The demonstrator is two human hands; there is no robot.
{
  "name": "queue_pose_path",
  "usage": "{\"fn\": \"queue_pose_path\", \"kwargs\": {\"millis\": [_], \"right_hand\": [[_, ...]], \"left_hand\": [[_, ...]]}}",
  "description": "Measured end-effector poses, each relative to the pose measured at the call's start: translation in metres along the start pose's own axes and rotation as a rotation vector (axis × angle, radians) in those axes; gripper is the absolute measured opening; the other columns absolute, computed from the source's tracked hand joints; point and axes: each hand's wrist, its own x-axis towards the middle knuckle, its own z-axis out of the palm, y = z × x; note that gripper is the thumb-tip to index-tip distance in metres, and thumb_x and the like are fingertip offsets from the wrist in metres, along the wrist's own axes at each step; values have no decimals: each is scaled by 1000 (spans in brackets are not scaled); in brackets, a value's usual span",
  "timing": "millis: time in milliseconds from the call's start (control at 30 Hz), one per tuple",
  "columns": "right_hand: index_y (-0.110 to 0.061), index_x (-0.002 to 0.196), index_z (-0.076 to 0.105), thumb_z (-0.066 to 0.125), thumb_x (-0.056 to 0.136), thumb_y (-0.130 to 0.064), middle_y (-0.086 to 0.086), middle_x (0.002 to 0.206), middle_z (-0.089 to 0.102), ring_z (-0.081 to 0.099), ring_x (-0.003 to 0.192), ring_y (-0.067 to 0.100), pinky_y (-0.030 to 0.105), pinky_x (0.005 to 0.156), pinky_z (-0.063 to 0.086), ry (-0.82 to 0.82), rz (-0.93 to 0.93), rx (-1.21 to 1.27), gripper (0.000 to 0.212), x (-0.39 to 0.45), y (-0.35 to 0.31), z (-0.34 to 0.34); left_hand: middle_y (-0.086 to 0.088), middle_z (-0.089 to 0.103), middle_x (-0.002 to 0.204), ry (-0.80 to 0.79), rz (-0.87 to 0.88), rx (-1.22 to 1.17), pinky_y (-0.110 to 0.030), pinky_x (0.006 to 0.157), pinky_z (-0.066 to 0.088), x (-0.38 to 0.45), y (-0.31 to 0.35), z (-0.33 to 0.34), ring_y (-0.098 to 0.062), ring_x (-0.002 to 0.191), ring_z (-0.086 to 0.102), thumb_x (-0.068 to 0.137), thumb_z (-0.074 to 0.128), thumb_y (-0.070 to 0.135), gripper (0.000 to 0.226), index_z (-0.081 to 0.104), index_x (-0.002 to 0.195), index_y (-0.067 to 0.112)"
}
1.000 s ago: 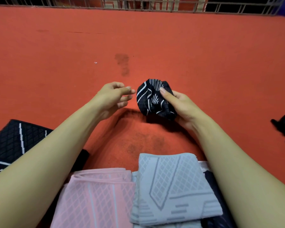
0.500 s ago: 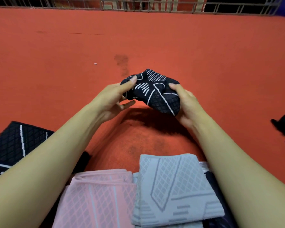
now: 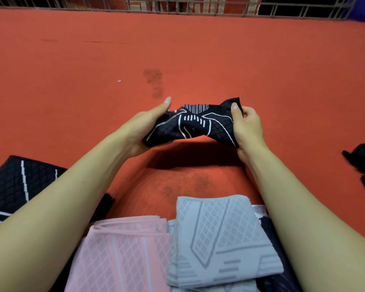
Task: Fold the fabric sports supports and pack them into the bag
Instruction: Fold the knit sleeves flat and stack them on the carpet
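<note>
Both hands hold the black support (image 3: 195, 123) with white lines in the air above the red floor (image 3: 198, 55). The left hand (image 3: 143, 127) clasps its left end and the right hand (image 3: 248, 127) pinches its right end. Near the body lie a pink support (image 3: 124, 253) and a grey support (image 3: 219, 239), folded. A small white label (image 3: 259, 213) shows beside the grey one, perhaps printed, but not readable.

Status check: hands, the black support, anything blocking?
Left hand and right hand each grip one end of the black support. Held above the red floor, twisted, not folded. Nothing blocking; pink support and grey support lie nearer.
</note>
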Motion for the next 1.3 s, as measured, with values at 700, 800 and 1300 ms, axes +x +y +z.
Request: {"fn": "queue_pose_path", "kwargs": {"millis": [700,800,1300], "right_hand": [[-20,104,49,56,102,-53,-6,70,55,49,62,15,20,60,38,93,-250,-254,33,-5,-5,-9],[-10,83,64,60,98,-57,-7,67,54,49,63,10,27,59,37,-32,-188,-384,49,-1,2,-10],[-18,89,74,69,98,-40,-7,80,67,59,76,8,31,72,48,-41,-315,57,24,0,-14,-18]], "left_hand": [[0,75,87,315,126,-28,-33,80,49,12,-6,-17,-16,78,66,90,79,21,13,76,100,14],[-9,77,107,370,204,-65,-33,80,59,14,-8,-20,-21,88,75,80,88,24,54,65,127,10],[13,62,70,519,512,381,-15,63,42,5,-8,-12,5,60,53,96,73,39,22,70,81,24]]}}
